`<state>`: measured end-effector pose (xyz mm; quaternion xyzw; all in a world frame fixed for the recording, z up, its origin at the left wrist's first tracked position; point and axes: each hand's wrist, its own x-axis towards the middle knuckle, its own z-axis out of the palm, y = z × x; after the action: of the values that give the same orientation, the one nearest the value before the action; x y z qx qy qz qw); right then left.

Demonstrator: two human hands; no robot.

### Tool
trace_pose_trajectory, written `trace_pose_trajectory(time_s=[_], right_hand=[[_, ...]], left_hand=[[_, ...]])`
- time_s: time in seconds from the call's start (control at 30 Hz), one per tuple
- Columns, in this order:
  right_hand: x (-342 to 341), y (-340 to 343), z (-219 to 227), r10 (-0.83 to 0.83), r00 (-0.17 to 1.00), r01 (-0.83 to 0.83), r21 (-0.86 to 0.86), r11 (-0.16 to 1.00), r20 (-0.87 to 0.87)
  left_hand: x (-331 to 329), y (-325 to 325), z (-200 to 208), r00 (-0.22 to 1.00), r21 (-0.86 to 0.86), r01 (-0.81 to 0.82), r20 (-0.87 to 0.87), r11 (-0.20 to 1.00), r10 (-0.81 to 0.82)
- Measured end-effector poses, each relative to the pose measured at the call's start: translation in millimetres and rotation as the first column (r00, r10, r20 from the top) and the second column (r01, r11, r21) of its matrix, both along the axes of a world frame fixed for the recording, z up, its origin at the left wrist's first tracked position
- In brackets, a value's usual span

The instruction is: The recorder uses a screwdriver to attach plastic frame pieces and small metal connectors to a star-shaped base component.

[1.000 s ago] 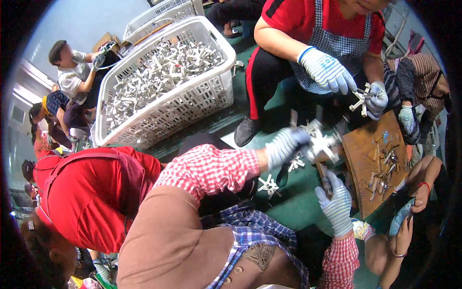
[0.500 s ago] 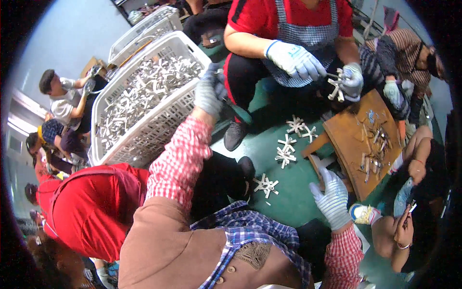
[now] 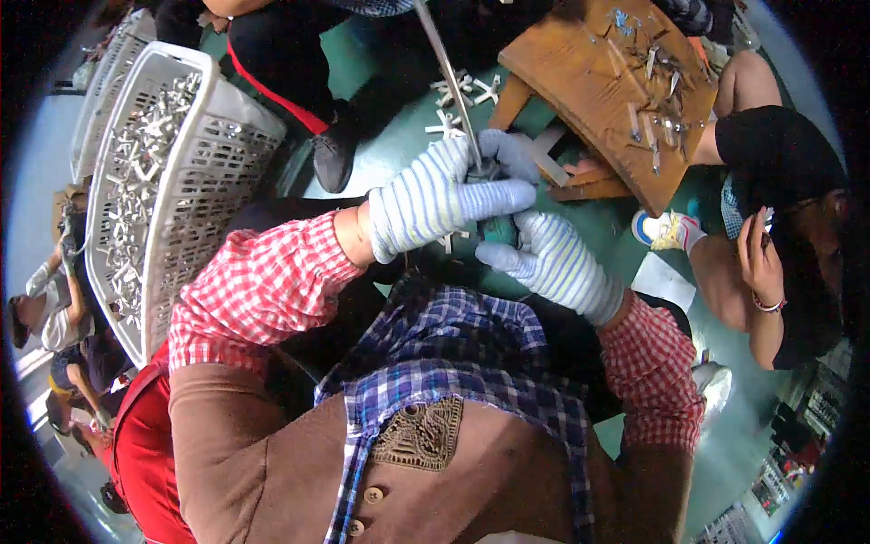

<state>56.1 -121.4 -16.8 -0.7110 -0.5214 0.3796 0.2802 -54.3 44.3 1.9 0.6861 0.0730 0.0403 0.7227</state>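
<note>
My left hand [image 3: 426, 201], in a striped white and blue glove, is closed around a tool with a long metal shaft [image 3: 450, 82] and a dark green handle [image 3: 497, 230]. The shaft points up and away from me, past the top edge. My right hand [image 3: 569, 267], gloved alike, closes its thumb and fingers about the handle's lower end, just below the left hand. Fingers hide much of the handle. White branched pieces [image 3: 446, 126] lie on the green floor beyond my hands, and another is partly hidden beneath them.
A white slatted basket [image 3: 213, 136] full of similar pieces stands left. At the upper right, a worn wooden stool [image 3: 580, 77] carries scattered metal parts. A co-worker's dark shoe [image 3: 333, 161] stands ahead; another person's hand [image 3: 759, 263] is at the right. Someone in red [image 3: 149, 444] is close at my left.
My view has turned, shifting the basket left. My left hand has come down from beside the basket with the tool. My right hand, open before, has come up and closed on the handle.
</note>
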Motion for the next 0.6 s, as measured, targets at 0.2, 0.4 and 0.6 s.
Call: trace_pose_trajectory(time_s=[0.2,0.4,0.6], right_hand=[[28,-3,-92,0.275,0.958,-0.240,-0.303,0.922,0.077],[-26,49,-182,0.508,0.778,-0.204,-0.616,0.761,0.370],[-82,58,-344,0.148,0.753,-0.142,-0.061,0.988,0.641]], left_hand=[[8,18,-23,0.995,0.320,0.033,-0.102,0.947,0.000],[-22,51,-16,0.992,0.935,0.122,-0.129,0.332,-0.001],[-31,65,-1,0.983,0.931,0.020,-0.084,0.365,0.161]])
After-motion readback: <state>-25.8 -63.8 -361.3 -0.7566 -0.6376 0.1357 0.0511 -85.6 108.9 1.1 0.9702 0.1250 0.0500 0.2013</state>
